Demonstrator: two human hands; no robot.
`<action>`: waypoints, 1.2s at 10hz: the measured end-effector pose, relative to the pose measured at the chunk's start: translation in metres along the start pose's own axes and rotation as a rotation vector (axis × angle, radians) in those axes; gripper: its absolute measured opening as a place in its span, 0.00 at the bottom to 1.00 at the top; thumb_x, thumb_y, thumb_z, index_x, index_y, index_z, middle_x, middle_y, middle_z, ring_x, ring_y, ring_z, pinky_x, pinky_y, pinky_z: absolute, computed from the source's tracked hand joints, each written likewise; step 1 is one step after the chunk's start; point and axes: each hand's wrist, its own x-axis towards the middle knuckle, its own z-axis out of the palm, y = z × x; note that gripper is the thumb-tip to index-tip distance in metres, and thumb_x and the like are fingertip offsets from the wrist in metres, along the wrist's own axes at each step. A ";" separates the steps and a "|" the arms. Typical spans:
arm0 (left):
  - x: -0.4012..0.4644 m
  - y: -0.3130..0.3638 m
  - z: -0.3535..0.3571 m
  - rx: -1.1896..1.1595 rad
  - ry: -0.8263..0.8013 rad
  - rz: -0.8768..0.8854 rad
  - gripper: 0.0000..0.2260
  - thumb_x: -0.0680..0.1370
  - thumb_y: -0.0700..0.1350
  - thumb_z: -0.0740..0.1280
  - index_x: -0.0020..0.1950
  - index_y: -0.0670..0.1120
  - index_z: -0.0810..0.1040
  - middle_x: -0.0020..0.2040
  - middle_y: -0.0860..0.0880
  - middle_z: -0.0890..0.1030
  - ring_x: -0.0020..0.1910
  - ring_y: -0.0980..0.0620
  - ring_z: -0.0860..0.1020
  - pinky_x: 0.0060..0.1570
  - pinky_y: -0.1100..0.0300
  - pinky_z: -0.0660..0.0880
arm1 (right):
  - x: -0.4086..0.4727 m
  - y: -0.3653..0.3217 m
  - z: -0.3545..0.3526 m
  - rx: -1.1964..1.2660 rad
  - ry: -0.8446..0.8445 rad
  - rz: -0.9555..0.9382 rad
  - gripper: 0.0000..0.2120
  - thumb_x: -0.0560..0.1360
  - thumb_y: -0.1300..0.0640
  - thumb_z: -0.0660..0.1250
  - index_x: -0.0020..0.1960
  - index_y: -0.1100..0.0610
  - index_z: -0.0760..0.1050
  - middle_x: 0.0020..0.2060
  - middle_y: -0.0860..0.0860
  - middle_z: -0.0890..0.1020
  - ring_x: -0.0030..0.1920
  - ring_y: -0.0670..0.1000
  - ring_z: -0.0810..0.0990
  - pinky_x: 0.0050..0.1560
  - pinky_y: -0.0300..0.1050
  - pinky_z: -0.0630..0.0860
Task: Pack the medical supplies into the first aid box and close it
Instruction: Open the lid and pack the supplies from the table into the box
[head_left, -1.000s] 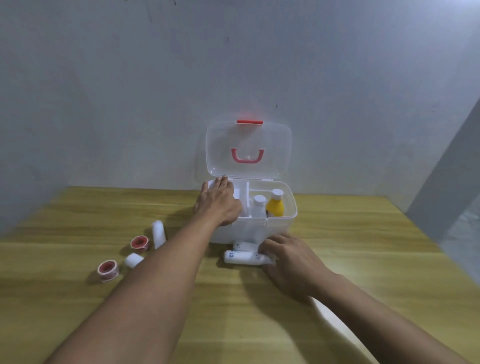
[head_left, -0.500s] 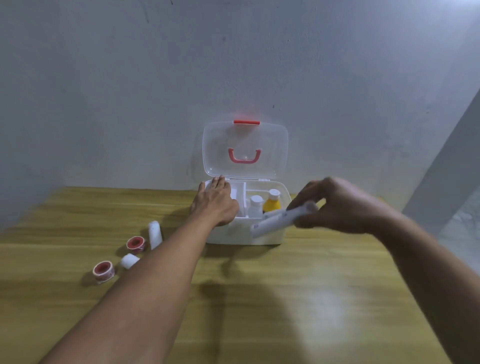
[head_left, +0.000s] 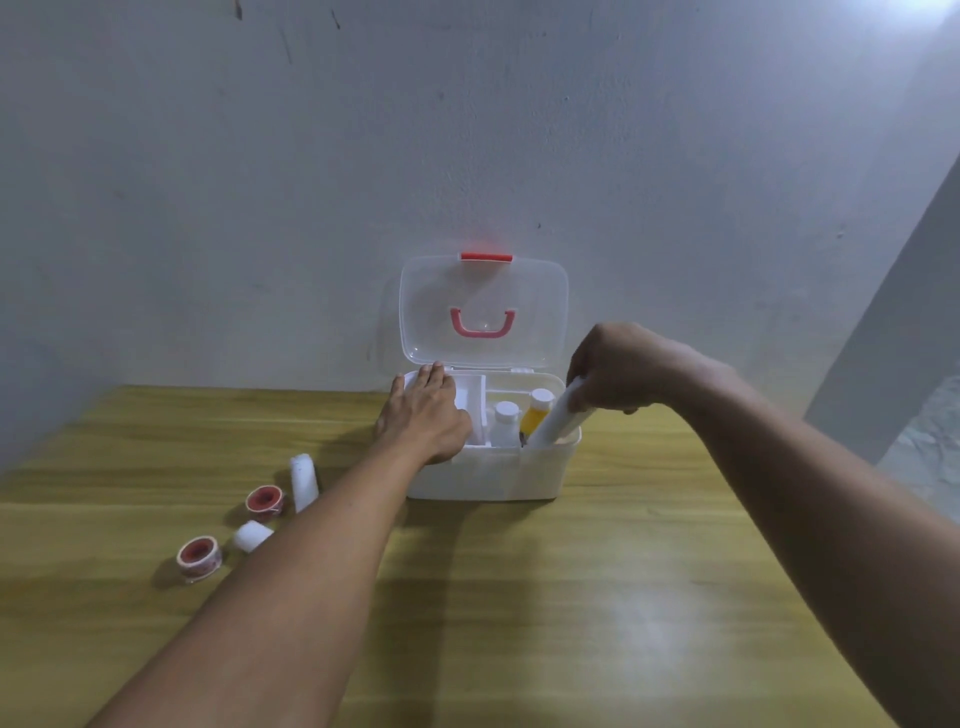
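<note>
Near tabletop (head_left: 519, 623) bare between our forearms. Left: two tape rolls (head_left: 199, 557), two gauze rolls (head_left: 304, 482), well apart from the box (head_left: 488, 475). Left hand (head_left: 423, 415) lies flat, fingers spread, on the box's left rim. Right hand (head_left: 623, 366) grips a white tube (head_left: 558, 415), tilted, lower end inside the right compartment beside a yellow bottle (head_left: 535, 415). Lid (head_left: 483, 312) upright against the wall.

Dim, cool indoor light, bright source flaring at the upper right corner, pale glare patch on the wooden table (head_left: 639, 618), soft shadows left of the tape rolls (head_left: 200, 557), wide-angle bending at the edges, overall soft, slightly smeared detail
</note>
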 end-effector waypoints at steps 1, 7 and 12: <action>0.000 0.000 0.000 0.000 -0.002 0.004 0.28 0.78 0.46 0.49 0.78 0.41 0.49 0.80 0.45 0.48 0.79 0.49 0.47 0.76 0.47 0.44 | 0.007 -0.009 0.010 -0.037 0.031 0.012 0.10 0.68 0.53 0.72 0.45 0.58 0.83 0.39 0.54 0.83 0.35 0.56 0.84 0.35 0.51 0.84; 0.001 -0.002 0.002 -0.004 0.011 0.005 0.29 0.78 0.47 0.49 0.78 0.41 0.50 0.80 0.45 0.48 0.79 0.49 0.47 0.77 0.47 0.45 | 0.010 -0.015 0.038 0.003 -0.006 -0.040 0.14 0.66 0.55 0.78 0.50 0.57 0.81 0.43 0.57 0.85 0.34 0.56 0.86 0.31 0.43 0.80; 0.000 -0.001 0.001 -0.032 0.024 0.016 0.28 0.78 0.46 0.49 0.77 0.41 0.51 0.80 0.45 0.49 0.79 0.49 0.48 0.77 0.47 0.45 | 0.019 0.015 0.058 0.328 0.317 0.012 0.11 0.71 0.65 0.66 0.50 0.56 0.81 0.46 0.50 0.82 0.51 0.52 0.80 0.49 0.44 0.75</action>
